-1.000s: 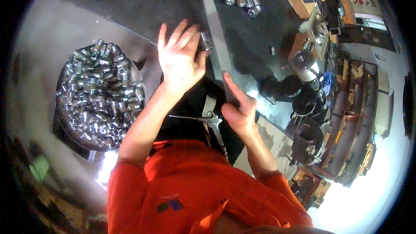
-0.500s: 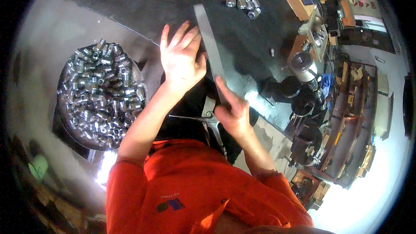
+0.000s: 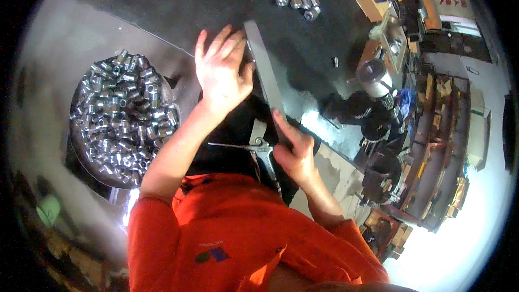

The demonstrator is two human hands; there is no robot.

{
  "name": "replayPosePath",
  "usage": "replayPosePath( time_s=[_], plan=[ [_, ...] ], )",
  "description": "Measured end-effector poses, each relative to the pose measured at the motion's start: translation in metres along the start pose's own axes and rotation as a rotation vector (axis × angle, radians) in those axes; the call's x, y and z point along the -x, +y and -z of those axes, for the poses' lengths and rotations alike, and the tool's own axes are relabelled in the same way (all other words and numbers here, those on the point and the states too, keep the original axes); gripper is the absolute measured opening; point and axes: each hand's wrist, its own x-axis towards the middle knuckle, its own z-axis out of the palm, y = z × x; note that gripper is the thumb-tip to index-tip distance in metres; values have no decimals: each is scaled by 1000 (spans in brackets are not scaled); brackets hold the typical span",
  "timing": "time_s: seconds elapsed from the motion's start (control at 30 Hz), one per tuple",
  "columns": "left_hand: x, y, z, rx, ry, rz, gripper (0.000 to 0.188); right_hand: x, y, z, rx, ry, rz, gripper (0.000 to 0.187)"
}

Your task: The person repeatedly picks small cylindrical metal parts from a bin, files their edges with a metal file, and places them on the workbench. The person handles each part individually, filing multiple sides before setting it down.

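Observation:
In my right hand (image 3: 296, 151) is a long, flat grey metal bar that looks like a flat file (image 3: 264, 65); my fingers wrap its near end and the index finger stretches along it. The file points away from me and slightly left. Beside its far half lies my left hand (image 3: 223, 73), palm down with fingers spread, the thumb close to the file's left edge. Whatever is under that palm is hidden. An air blow gun (image 3: 262, 148) with a thin nozzle sits close to my body, between my forearms.
A round container heaped with metal fittings (image 3: 121, 119) stands at left. Several larger fittings (image 3: 296, 0) rest on the dark tabletop (image 3: 178, 0), with one small fitting (image 3: 335, 62) farther right. Black machine parts (image 3: 373, 124) and shelving (image 3: 438, 146) line the right side.
The file and my right hand have drawn back toward my body. My left hand looks nearly still, its fingers spread as before.

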Motion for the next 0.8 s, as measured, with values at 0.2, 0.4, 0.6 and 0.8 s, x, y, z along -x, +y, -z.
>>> replayPosePath(
  time_s=[0.2,0.4,0.6,0.8],
  plan=[
    [0,-1,-3,10,-12,-13,45,-33,-9,-7,-72,-25,-132,70],
    [1,-3,0,-28,-4,-9,50,-13,0,-7,-84,8,-12,71],
    [0,0,-3,9,-36,-11,48,-16,1,-7,-56,15,-55,72],
    [-1,-1,-1,-22,-13,-12,47,-33,-8,-5,-68,-35,-99,69]
  ],
)
